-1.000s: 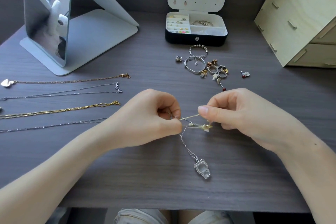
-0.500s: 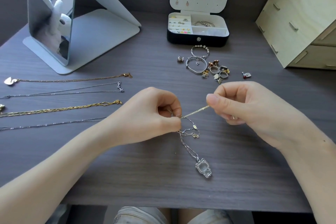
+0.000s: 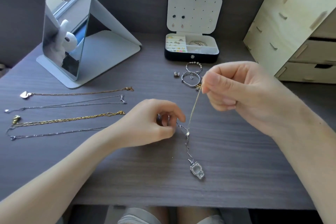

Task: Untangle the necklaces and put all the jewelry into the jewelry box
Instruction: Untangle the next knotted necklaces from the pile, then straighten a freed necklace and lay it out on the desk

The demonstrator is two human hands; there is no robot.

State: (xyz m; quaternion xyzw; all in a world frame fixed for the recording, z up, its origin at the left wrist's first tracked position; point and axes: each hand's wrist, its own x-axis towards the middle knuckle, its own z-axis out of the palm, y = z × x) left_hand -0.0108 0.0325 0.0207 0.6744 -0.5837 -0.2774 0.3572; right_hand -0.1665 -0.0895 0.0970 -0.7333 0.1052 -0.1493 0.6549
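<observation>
My right hand (image 3: 241, 94) is raised above the desk and pinches a thin gold chain (image 3: 194, 105) that runs taut down to a knot (image 3: 187, 133). My left hand (image 3: 151, 123) rests on the desk and pinches the silver chain (image 3: 188, 152) at that knot. This silver chain trails toward me to a clear bear-shaped pendant (image 3: 197, 170). Several untangled necklaces (image 3: 72, 105) lie stretched out in rows at the left. The open jewelry box (image 3: 191, 56) stands at the back, with earrings and a bracelet inside.
Loose bangles, rings and charms (image 3: 190, 76) lie just in front of the box, partly behind my right hand. A standing mirror (image 3: 69, 29) is at the back left. A wooden drawer unit (image 3: 298, 29) fills the back right. The desk's front edge (image 3: 181, 203) is near my lap.
My right hand rose up and away, drawing the gold chain out long and taut. My left hand stayed low at the knot. The camera tilted up.
</observation>
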